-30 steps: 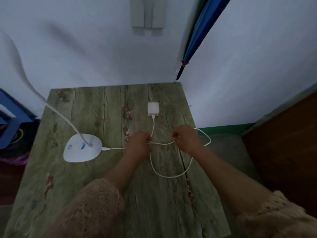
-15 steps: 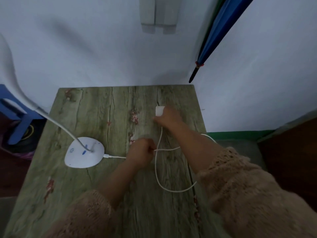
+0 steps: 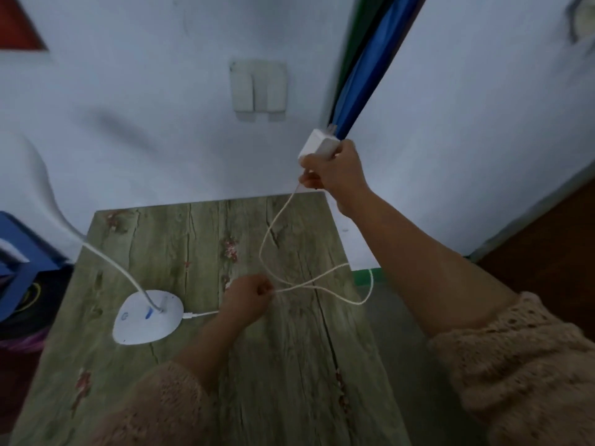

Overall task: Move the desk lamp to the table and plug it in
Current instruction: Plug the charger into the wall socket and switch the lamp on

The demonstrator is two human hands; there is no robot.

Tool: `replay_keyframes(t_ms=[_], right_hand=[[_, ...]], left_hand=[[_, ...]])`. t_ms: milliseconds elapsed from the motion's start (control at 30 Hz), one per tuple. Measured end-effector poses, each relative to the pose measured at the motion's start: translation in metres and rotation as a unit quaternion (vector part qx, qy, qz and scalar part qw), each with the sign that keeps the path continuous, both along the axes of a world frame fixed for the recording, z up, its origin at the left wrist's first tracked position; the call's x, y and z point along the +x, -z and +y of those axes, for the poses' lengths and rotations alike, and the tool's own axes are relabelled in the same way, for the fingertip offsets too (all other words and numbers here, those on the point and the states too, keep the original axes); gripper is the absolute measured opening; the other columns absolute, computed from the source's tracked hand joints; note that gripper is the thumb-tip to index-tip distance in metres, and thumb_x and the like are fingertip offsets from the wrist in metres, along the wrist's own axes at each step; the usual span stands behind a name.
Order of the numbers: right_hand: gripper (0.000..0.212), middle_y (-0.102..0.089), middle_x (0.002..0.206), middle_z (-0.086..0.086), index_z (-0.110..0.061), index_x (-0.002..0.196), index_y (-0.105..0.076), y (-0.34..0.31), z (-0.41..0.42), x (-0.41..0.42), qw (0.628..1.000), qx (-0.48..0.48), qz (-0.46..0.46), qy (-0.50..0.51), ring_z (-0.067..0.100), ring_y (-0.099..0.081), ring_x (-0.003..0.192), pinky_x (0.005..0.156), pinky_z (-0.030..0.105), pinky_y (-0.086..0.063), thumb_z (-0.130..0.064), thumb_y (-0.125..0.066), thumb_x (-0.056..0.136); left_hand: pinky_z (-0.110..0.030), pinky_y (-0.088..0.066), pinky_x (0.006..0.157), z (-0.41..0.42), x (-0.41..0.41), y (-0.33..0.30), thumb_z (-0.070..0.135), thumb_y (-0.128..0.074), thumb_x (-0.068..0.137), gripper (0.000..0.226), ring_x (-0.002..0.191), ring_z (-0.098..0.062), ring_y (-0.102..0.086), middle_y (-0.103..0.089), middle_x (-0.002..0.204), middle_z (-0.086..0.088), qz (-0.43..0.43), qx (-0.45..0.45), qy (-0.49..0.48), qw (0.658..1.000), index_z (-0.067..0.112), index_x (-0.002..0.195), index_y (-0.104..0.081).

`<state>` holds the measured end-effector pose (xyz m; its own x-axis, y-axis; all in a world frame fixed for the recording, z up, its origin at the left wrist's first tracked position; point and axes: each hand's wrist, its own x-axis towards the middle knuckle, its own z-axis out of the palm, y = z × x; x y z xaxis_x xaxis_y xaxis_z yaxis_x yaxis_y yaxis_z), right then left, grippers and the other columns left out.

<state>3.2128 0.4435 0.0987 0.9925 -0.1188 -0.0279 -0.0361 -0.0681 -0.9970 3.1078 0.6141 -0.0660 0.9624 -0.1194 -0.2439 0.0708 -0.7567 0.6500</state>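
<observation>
The white desk lamp's base (image 3: 146, 317) rests on the left part of the wooden table (image 3: 199, 239), its thin neck curving up and out to the left. A white cable (image 3: 338, 297) runs from the base across the table in a loop that hangs past the right edge. My left hand (image 3: 249, 296) pinches the cable just right of the base. My right hand (image 3: 335, 172) holds the white plug adapter (image 3: 318, 148) raised in the air in front of the wall, below and right of the wall socket plate (image 3: 258, 86).
A rolled blue umbrella (image 3: 367, 62) leans in the wall corner, right behind the raised adapter. A blue frame (image 3: 19, 268) and dark bags stand left of the table. A brown wooden surface (image 3: 553, 246) lies at the right.
My right hand has lifted the adapter off the table up toward the wall, pulling the cable up with it. My left hand stays pinched on the cable. The view has tilted upward.
</observation>
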Motion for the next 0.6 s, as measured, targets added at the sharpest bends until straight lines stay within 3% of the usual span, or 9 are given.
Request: replay_keyframes(t_ms=[133,267,367,433,533,600], right_hand=[[0.046,-0.06,0.097,0.022,-0.01,0.107,-0.04,-0.028,-0.011,-0.015,0.999,0.04,-0.014,0.019,0.018,-0.066,0.053,0.057,0.031,-0.06,-0.006,-0.072,0.074],[0.037,-0.062,0.098,0.025,-0.011,0.1,-0.043,-0.04,-0.017,-0.031,0.999,0.046,-0.009,0.021,0.017,-0.066,0.054,0.057,0.029,-0.06,-0.007,-0.071,0.077],[0.029,-0.064,0.101,0.028,-0.017,0.091,-0.044,-0.051,-0.021,-0.041,0.998,0.06,-0.006,0.005,0.019,-0.066,0.056,0.056,0.027,-0.059,-0.008,-0.069,0.079],[0.028,-0.065,0.099,0.027,-0.016,0.092,-0.045,-0.057,-0.024,-0.047,0.998,0.067,-0.005,-0.008,0.02,-0.067,0.059,0.057,0.026,-0.059,-0.008,-0.068,0.08],[0.027,-0.065,0.093,0.023,-0.014,0.097,-0.046,-0.069,-0.029,-0.053,0.997,0.069,-0.01,-0.024,0.02,-0.065,0.058,0.055,0.026,-0.057,-0.009,-0.067,0.081],[0.031,-0.066,0.09,0.019,-0.01,0.105,-0.048,-0.076,-0.035,-0.055,0.997,0.068,-0.01,-0.031,0.019,-0.064,0.058,0.053,0.025,-0.055,-0.011,-0.067,0.082]], left_hand=[[-0.032,-0.048,0.084,-0.011,0.001,-0.009,0.021,-0.06,0.085,0.032,0.097,-0.026,-0.062,-0.066,0.111,-0.013,0.023,-0.007,-0.016,1.0,0.01,0.116,-0.06],[-0.031,-0.045,0.071,-0.026,0.014,-0.039,0.013,-0.067,0.081,0.06,0.081,-0.021,-0.058,-0.063,0.096,-0.012,-0.006,-0.138,-0.11,0.984,0.008,0.134,-0.038],[-0.034,-0.05,0.068,-0.032,0.033,-0.067,0.013,-0.069,0.08,0.061,0.077,-0.02,-0.063,-0.067,0.088,-0.011,-0.059,-0.182,-0.111,0.975,0.017,0.133,-0.038],[-0.038,-0.053,0.072,-0.036,0.044,-0.083,0.016,-0.067,0.082,0.051,0.077,-0.025,-0.065,-0.068,0.087,-0.013,-0.068,-0.174,-0.083,0.979,0.02,0.128,-0.047],[-0.036,-0.049,0.07,-0.04,0.054,-0.107,0.021,-0.06,0.087,0.018,0.073,-0.028,-0.063,-0.068,0.082,-0.015,-0.118,-0.14,-0.073,0.98,0.007,0.097,-0.066],[-0.032,-0.045,0.068,-0.038,0.062,-0.123,0.02,-0.055,0.09,0.02,0.07,-0.024,-0.059,-0.068,0.08,-0.015,-0.167,-0.137,-0.068,0.974,0.006,0.088,-0.069]])
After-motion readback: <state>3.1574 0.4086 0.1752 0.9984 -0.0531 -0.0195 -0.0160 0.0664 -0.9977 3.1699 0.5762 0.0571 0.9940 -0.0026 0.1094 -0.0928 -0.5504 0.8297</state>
